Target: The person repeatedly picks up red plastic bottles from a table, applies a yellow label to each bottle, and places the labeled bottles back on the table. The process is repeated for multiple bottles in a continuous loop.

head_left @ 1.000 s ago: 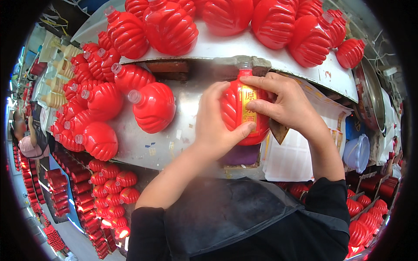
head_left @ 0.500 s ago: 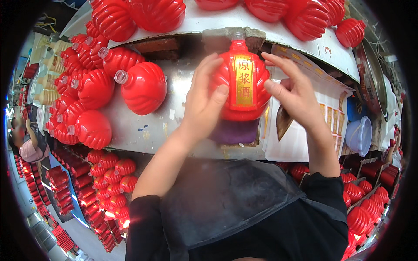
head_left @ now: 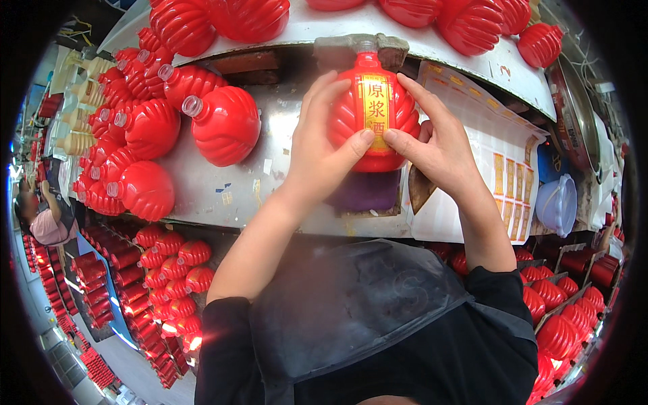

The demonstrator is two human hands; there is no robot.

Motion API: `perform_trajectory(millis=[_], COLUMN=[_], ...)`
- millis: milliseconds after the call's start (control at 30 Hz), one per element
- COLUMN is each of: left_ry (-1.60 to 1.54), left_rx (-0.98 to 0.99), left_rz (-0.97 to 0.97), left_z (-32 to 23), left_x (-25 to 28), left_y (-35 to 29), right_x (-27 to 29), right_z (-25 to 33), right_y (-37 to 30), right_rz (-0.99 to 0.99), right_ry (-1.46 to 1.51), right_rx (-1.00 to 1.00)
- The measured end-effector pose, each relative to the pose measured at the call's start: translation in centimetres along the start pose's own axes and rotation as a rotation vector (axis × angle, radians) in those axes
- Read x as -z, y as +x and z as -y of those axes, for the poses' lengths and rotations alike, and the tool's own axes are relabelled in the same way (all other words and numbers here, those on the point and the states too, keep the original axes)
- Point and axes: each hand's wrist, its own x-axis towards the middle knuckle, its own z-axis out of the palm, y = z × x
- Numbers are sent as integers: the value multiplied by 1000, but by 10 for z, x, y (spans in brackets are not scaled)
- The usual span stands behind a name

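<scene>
A red, rounded bottle with ribbed sides (head_left: 343, 111) lies in front of me, its clear neck pointing away and resting on a grey block (head_left: 395, 55). Its lower part is at a purple pad (head_left: 364, 192). Down its front runs a yellow-and-gold label (head_left: 375, 101). My left hand (head_left: 317, 145) cups the left side, my right hand (head_left: 445, 148) the right, and both thumbs press the label's lower part. A brown, pointed flat piece (head_left: 421, 190) shows below my right palm; whether that hand holds it is hidden.
Several red bottles (head_left: 226, 125) lie at the left of the metal table (head_left: 196, 196). More sit on the white shelf (head_left: 310, 30) beyond. On the right are label sheets (head_left: 509, 145) and a pale blue bucket (head_left: 557, 206). Racks of red bottles (head_left: 175, 266) flank me below; a person (head_left: 50, 226) is far left.
My hands have closed in on the bottle's sides, and both thumbs have come down onto the label. The brown piece has shifted left with my right hand. The whole view has moved slightly.
</scene>
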Motion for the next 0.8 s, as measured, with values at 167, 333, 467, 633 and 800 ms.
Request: perform_trajectory(millis=[167,333,467,633,800], left_ry=[-25,-130,-123,-114,-102], left_rx=[9,77,69,76,67], left_rz=[8,8,-17,-36,-37], left_z=[1,3,2,1,2], left_x=[1,4,0,-3,-3], left_y=[0,1,1,0,1], right_x=[1,4,1,-3,-1], right_z=[1,1,3,5,1], right_y=[1,2,2,1,1], right_rz=[-1,53,8,-17,-8], right_ry=[-8,83,33,-62,-85], right_rx=[-2,-60,12,45,75])
